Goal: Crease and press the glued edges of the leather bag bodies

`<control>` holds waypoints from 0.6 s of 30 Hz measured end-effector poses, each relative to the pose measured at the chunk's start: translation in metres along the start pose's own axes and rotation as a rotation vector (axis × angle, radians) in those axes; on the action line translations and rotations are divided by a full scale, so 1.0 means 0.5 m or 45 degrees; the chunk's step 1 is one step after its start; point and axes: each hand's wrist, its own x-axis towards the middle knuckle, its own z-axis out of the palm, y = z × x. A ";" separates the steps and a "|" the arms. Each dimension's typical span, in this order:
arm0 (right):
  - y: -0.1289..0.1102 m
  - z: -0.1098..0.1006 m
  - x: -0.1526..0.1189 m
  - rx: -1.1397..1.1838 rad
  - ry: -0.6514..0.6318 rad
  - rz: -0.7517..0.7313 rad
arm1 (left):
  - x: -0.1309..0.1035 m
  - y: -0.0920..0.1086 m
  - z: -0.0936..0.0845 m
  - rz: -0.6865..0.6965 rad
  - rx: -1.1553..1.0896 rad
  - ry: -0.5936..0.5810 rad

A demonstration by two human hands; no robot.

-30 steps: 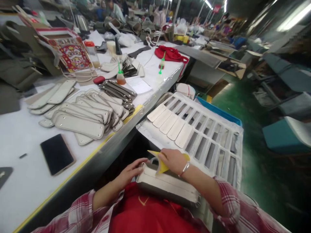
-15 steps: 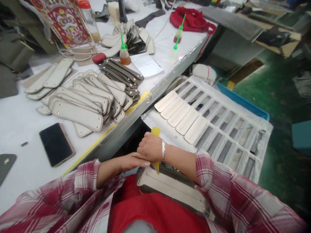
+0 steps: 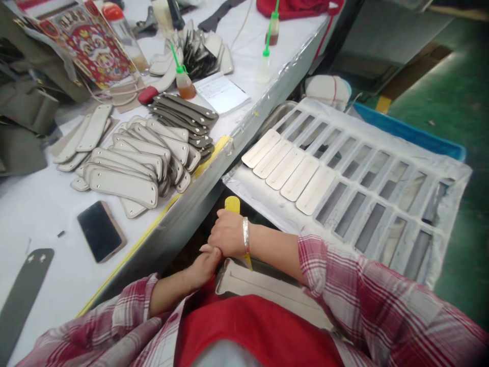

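My right hand (image 3: 228,233), with a silver bracelet at the wrist, is wrapped round a yellow tool (image 3: 232,204); its rounded top sticks out above the fist and its tip shows below. My left hand (image 3: 204,266) is closed against the lower side of the right one, its fingers curled; what it grips, if anything, is hidden. Below them a long pale strip (image 3: 267,287) lies across my lap, over a red apron (image 3: 252,326). To the right, a white slotted frame (image 3: 353,186) carries several pale rounded pieces (image 3: 300,179).
On the white table (image 3: 49,204) at left are piled pale straps (image 3: 122,183), dark straps (image 3: 183,114), a phone (image 3: 101,231), a bottle of amber liquid (image 3: 185,84) and a notepad (image 3: 222,93). A blue tray (image 3: 416,133) is behind the frame.
The view has shifted. My left hand's fingers, stretched out beneath the right hand before, are now curled in. The yellow tool and right hand have moved slightly left.
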 end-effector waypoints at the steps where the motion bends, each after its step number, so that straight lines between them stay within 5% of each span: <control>1: -0.001 -0.002 -0.001 -0.002 -0.012 -0.012 | -0.002 0.000 0.003 0.006 -0.004 0.028; 11: -0.005 -0.012 -0.009 -0.015 -0.018 -0.138 | -0.010 0.004 0.024 0.037 -0.055 0.148; 18: -0.009 0.000 -0.025 0.016 0.054 0.018 | -0.002 0.004 0.017 0.072 -0.097 0.075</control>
